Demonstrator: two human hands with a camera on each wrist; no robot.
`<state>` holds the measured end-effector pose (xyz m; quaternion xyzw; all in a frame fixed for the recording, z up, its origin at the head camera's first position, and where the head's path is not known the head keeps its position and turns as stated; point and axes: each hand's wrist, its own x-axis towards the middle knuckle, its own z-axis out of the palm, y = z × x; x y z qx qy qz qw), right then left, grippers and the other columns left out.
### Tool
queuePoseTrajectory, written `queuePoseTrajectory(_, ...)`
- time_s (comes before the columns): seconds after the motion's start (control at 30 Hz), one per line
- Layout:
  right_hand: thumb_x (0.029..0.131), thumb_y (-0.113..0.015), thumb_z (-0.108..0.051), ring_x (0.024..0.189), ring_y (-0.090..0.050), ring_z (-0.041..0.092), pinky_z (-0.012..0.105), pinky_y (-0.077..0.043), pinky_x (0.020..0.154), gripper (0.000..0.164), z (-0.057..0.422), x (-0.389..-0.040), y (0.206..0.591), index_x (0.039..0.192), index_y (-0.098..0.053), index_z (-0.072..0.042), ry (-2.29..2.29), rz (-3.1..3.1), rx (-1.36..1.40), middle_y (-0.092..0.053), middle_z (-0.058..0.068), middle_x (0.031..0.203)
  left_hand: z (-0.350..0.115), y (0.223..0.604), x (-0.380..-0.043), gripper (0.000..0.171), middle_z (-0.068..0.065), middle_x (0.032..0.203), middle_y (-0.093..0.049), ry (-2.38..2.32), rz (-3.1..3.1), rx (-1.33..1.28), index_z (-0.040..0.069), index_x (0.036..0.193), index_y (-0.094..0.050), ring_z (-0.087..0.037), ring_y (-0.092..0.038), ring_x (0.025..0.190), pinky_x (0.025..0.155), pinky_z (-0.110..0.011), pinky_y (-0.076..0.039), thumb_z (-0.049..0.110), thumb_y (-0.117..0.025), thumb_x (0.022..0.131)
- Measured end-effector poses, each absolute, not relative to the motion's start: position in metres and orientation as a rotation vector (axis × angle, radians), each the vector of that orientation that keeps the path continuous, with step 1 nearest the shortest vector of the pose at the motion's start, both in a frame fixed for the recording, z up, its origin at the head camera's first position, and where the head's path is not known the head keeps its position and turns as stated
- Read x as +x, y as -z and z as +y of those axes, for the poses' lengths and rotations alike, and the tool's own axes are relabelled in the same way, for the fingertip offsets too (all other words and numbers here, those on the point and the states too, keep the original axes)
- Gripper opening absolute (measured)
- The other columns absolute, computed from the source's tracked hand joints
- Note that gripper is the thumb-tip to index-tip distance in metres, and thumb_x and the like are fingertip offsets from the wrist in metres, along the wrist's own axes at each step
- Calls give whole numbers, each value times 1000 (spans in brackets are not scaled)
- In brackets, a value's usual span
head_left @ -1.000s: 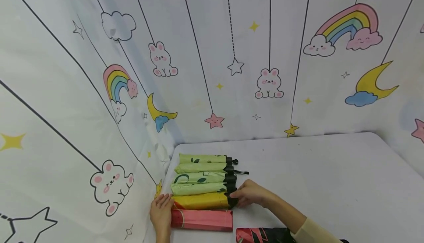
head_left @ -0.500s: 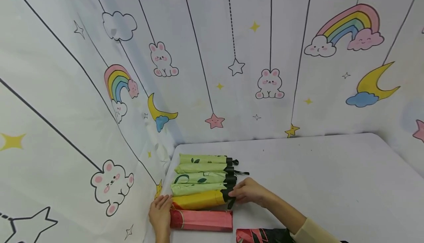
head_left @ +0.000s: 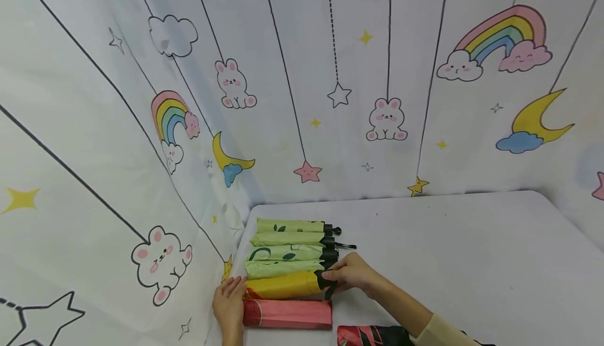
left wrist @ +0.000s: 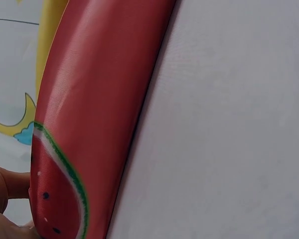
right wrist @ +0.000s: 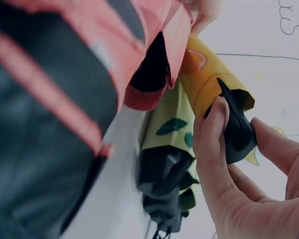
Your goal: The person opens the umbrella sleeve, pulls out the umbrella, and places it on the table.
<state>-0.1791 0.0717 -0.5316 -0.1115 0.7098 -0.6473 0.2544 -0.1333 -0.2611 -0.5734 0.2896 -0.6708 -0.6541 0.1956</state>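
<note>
By its black handle, my right hand [head_left: 351,272] pinches a folded yellow umbrella [head_left: 285,285]; the right wrist view shows the thumb and fingers on either side of that handle [right wrist: 239,134]. The umbrella's handle end is tilted slightly toward the green row. My left hand [head_left: 228,304] rests with fairly straight fingers at the left ends of the yellow umbrella and a folded pink-red umbrella [head_left: 292,314]. This pink-red one has a watermelon print [left wrist: 60,194], seen in the left wrist view, where the fingers touch its end.
Several folded green umbrellas [head_left: 288,253] with black handles lie side by side behind the yellow one. A red and black umbrella [head_left: 373,335] lies at the front, partly under the right sleeve. White cloth with cartoon prints [head_left: 330,141] hangs behind and left of the white table [head_left: 448,262].
The yellow umbrella's handle end has lifted or swung slightly away from me with the right hand, and its black strap now hangs down. The left hand stays nearly in place.
</note>
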Motion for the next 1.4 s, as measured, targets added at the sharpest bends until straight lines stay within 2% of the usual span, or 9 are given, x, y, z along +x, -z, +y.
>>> queuePoseTrajectory(0.33,90,-83,-21,78,-78,27,39,-65,68,38,70,-179,530,112,-76,9,1764,1985,-274,-78,17,94,-265,573,-134,55,-35,135,-61,1834,-1846,769,-12,143,-47,-13,-77,95,74,-12,-57,-12,-69,92)
queuePoseTrajectory(0.63,92,-82,-20,82,-79,30,40,-65,71,35,74,-172,530,112,-77,8,1781,1951,-262,-78,18,97,-265,575,-132,57,-35,137,-60,1845,-1822,794,-11,143,-46,-9,-77,91,73,-13,-58,-14,-68,91)
queuePoseTrajectory(0.87,92,-81,-20,83,-79,31,41,-65,71,36,78,-171,530,113,-77,9,1800,1933,-263,-78,20,99,-264,574,-132,56,-35,137,-60,1850,-1807,793,-11,143,-46,-14,-77,96,75,-14,-58,-14,-68,91)
queuePoseTrajectory(1.4,93,-80,-20,83,-79,31,42,-65,74,39,90,-172,523,116,-74,11,1816,1920,-223,-77,21,102,-266,578,-134,57,-32,136,-62,1856,-1739,814,-8,143,-49,-7,-76,94,78,-16,-59,-12,-71,91)
